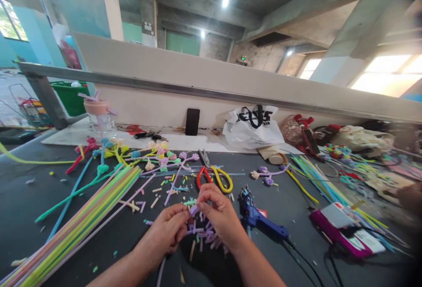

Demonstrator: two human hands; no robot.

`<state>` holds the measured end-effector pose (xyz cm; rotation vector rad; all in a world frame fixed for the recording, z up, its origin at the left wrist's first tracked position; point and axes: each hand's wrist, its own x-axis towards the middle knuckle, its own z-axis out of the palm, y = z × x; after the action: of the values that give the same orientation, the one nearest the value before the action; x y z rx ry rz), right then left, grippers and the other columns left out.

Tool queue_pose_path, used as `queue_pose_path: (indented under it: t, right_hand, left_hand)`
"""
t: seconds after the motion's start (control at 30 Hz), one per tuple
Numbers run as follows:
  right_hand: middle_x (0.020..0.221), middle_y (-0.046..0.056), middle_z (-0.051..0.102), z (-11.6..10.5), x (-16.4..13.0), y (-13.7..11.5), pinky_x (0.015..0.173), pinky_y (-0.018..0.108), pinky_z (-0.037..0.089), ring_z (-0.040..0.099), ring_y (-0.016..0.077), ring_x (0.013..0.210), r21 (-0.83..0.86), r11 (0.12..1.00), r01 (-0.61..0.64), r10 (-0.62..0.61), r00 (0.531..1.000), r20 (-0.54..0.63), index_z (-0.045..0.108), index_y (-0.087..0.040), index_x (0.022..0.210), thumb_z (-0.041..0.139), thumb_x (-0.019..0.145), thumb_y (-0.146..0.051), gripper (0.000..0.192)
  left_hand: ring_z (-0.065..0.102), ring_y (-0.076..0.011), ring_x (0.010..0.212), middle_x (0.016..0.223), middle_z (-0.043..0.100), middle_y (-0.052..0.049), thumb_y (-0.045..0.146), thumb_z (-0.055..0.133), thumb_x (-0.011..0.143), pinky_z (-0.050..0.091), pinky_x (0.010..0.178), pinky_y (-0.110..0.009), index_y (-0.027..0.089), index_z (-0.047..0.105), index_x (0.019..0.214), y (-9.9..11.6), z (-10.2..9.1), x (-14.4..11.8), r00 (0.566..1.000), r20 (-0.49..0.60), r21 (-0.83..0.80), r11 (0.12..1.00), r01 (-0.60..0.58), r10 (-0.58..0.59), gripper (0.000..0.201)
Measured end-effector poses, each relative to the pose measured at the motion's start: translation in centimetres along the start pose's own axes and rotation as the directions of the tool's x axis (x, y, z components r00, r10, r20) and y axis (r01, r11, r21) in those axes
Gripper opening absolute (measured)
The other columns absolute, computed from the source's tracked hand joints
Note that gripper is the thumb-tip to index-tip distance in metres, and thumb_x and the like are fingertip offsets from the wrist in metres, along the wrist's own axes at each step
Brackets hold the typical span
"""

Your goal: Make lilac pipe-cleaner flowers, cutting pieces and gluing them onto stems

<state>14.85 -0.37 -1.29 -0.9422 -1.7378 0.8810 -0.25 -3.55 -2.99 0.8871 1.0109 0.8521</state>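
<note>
My left hand [169, 230] and my right hand [219, 214] meet over the dark table [42, 199], both pinching a small purple straw piece [194, 209]. A purple straw stem [160, 271] runs down from my left hand. Under my hands lies a heap of cut purple straw bits [206, 234]. Scissors [214, 176] with red and yellow handles lie just beyond my fingers. A blue glue gun [257, 216] rests to the right of my right hand.
A bundle of long pastel straws [79, 221] lies at the left. Finished straw flowers [154, 155] lie behind. A black phone [192, 121] leans on the wall, beside a white plastic bag [252, 128]. More straws [310, 172] and a pink packet [343, 230] are at the right.
</note>
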Motion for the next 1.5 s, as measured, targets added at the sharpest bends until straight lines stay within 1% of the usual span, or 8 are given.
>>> queue_pose_path:
  t: [0.1,0.23,0.4,0.7,0.93,1.2,1.37,1.5]
  right_hand:
    - [0.07,-0.001,0.045,-0.1,0.2,0.5,0.063,0.023,0.036,0.044,0.0122,0.067,0.148,0.983,-0.109,0.126,0.986,-0.11,0.05,-0.018,0.065,0.053,0.08,-0.032,0.02]
    - [0.051,-0.005,0.038,-0.2,0.5,1.6,0.049,0.022,0.029,0.035,0.0096,0.05,0.113,0.972,-0.206,0.223,0.959,-0.172,0.045,-0.018,0.06,0.043,0.083,-0.042,0.033]
    - [0.068,-0.001,0.051,0.5,0.5,1.7,0.046,0.022,0.032,0.04,0.0084,0.047,0.168,0.937,-0.307,0.332,0.93,-0.155,0.053,-0.017,0.091,0.051,0.076,-0.041,0.028]
    - [0.056,-0.003,0.048,0.9,0.1,0.8,0.047,0.02,0.032,0.039,0.0085,0.049,0.097,0.948,-0.304,0.302,0.953,0.035,0.059,-0.016,0.071,0.055,0.074,-0.035,0.019]
    - [0.051,-0.005,0.045,-0.2,0.2,1.9,0.045,0.02,0.03,0.038,0.0087,0.046,0.078,0.967,-0.243,0.247,0.967,-0.056,0.057,-0.017,0.07,0.05,0.077,-0.033,0.019]
    - [0.058,-0.003,0.05,-0.9,0.4,2.2,0.052,0.021,0.035,0.045,0.0112,0.054,-0.06,0.981,-0.185,0.173,0.972,-0.157,0.055,-0.019,0.069,0.048,0.078,-0.027,0.014]
    - [0.06,-0.002,0.053,-0.9,0.6,1.7,0.056,0.021,0.038,0.049,0.0119,0.058,-0.15,0.978,-0.148,0.129,0.983,-0.129,0.054,-0.019,0.067,0.047,0.077,-0.023,0.013]
    - [0.059,-0.002,0.052,-0.7,0.5,1.6,0.056,0.022,0.038,0.049,0.012,0.057,-0.19,0.972,-0.14,0.127,0.989,-0.078,0.054,-0.019,0.068,0.046,0.079,-0.024,0.014]
  left_hand:
    - [0.012,-0.0021,0.029,0.037,0.032,0.01,0.04,0.047,0.073,0.008,0.029,-0.015,0.019,0.046,0.067,0.2,0.1,-0.1,1.0,-0.002,-0.011,1.0,0.004,-0.004,0.023]
    - [0.013,-0.0014,0.028,0.037,0.035,0.01,0.041,0.048,0.072,0.008,0.029,-0.015,0.018,0.047,0.068,0.0,-0.1,0.2,1.0,0.008,-0.035,0.999,0.029,-0.028,0.023]
    - [0.011,-0.0004,0.027,0.039,0.039,0.01,0.042,0.048,0.073,0.008,0.028,-0.014,0.019,0.045,0.071,-0.4,-0.3,0.6,0.999,0.0,-0.085,0.995,0.047,-0.047,0.023]
    - [0.021,-0.0008,0.027,0.045,0.043,0.009,0.044,0.052,0.074,0.019,0.029,-0.014,0.019,0.04,0.066,-0.1,0.5,0.2,0.999,0.003,-0.019,0.999,-0.042,0.042,0.029]
    - [0.045,-0.008,0.04,0.059,0.056,0.002,0.043,0.05,0.076,0.045,0.041,-0.025,0.018,0.044,0.077,2.1,1.8,0.3,0.993,0.098,-0.057,0.996,0.073,-0.068,0.025]
    - [0.043,-0.0073,0.039,0.06,0.055,0.0,0.048,0.048,0.077,0.035,0.033,-0.017,0.016,0.048,0.084,1.4,2.0,2.6,0.973,0.22,-0.169,0.979,0.11,-0.072,0.032]
    - [0.036,-0.0048,0.037,0.059,0.053,0.001,0.053,0.045,0.076,0.023,0.031,-0.015,0.017,0.05,0.086,0.6,1.3,2.7,0.936,0.332,-0.218,0.955,0.201,-0.121,0.038]
    - [0.031,-0.0034,0.036,0.059,0.051,0.002,0.052,0.046,0.076,0.017,0.032,-0.014,0.017,0.049,0.084,0.7,0.9,2.7,0.934,0.324,-0.226,0.946,0.231,-0.151,0.036]
